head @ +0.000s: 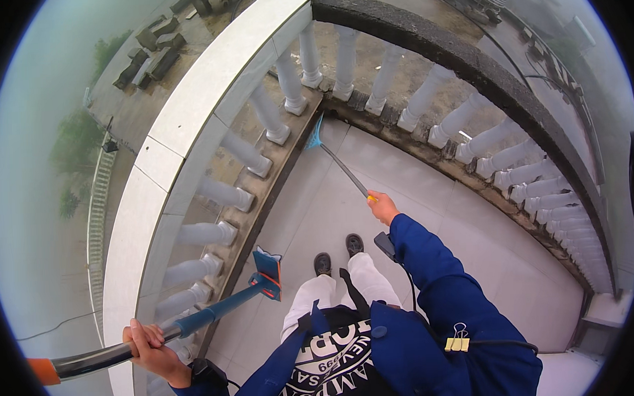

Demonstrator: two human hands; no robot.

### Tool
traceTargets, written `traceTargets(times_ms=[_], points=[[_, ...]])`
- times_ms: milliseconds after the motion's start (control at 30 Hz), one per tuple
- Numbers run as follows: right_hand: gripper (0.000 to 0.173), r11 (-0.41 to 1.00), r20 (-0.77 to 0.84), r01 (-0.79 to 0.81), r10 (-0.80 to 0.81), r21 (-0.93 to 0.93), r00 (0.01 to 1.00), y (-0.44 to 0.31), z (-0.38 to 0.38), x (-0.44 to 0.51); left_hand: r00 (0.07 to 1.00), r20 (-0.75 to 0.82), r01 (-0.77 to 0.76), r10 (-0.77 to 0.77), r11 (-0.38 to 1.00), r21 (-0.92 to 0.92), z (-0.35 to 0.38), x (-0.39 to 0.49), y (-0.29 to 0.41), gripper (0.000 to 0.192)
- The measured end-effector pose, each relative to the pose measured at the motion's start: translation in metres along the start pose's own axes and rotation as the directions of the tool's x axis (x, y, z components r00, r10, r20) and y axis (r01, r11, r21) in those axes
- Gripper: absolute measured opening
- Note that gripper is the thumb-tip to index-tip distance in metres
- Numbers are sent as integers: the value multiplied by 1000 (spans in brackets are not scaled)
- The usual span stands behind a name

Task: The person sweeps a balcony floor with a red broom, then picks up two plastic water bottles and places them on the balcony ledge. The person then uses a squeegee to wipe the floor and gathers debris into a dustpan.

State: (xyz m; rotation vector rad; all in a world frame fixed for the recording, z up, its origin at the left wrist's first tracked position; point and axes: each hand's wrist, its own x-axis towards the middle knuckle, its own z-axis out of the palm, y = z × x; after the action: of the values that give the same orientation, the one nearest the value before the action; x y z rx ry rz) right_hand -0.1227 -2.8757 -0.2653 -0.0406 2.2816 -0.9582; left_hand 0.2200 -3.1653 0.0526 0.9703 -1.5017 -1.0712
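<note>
My left hand [156, 349] is closed around the metal handle of a flat mop [231, 301], at the lower left. The mop's teal folded head [268, 273] hangs over the tiled floor beside the left balustrade, a pale pad showing at its edge. My right hand [383, 207] grips the grey stick of a broom [346, 170] near a yellow part. The broom's light blue fanned head [315, 134] is in the corner where the two balustrades meet, by the left base ledge. Whether its tips touch the floor cannot be told.
A white tiled rail [161, 146] curves along the left, and a dark rough rail [448, 43] along the right, both over white balusters. My shoes [323, 263] stand on the grey tiles [401, 173]. Beyond the left rail, concrete blocks [154, 59] lie outside.
</note>
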Motion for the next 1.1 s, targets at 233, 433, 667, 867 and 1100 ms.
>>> traceTargets(times_ms=[233, 433, 667, 867, 1100], points=[[46, 956, 376, -267, 205, 121, 904, -1, -45, 69, 998, -52, -26, 32, 994, 106, 23, -17, 10, 32], [43, 953, 224, -296, 302, -61, 927, 17, -42, 82, 999, -43, -13, 18, 994, 110, 45, -20, 10, 32], [42, 885, 144, -429, 455, -182, 879, 132, -80, -87, 1000, -13, 5, -4, 999, 46, 51, -10, 9, 31], [40, 886, 70, -329, 370, -326, 927, 130, -121, -193, 999, 37, 28, -27, 999, -34, 48, -2, -8, 32], [40, 936, 248, -148, 234, -320, 940, 65, -61, -159, 999, 17, 29, -27, 997, -75, 33, -2, -5, 33]])
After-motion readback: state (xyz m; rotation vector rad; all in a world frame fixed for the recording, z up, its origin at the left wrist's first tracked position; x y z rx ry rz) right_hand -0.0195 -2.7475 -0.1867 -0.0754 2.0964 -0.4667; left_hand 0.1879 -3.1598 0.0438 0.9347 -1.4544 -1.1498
